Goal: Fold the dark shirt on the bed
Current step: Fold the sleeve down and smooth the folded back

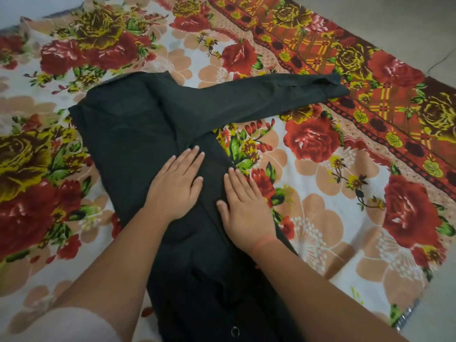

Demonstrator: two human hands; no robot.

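The dark shirt lies flat in the middle of the floral bedsheet, its body running from the upper left down to the bottom edge of the view. One long sleeve stretches out to the right, its cuff near the sheet's red border. My left hand presses flat on the shirt's middle with straight fingers. My right hand lies flat beside it on the shirt's right edge, fingertips at the hem line. The other sleeve is not visible.
The sheet has a red and yellow patterned border along the far right. Beyond it is plain grey floor. A small metal ring shows on the shirt near the bottom edge.
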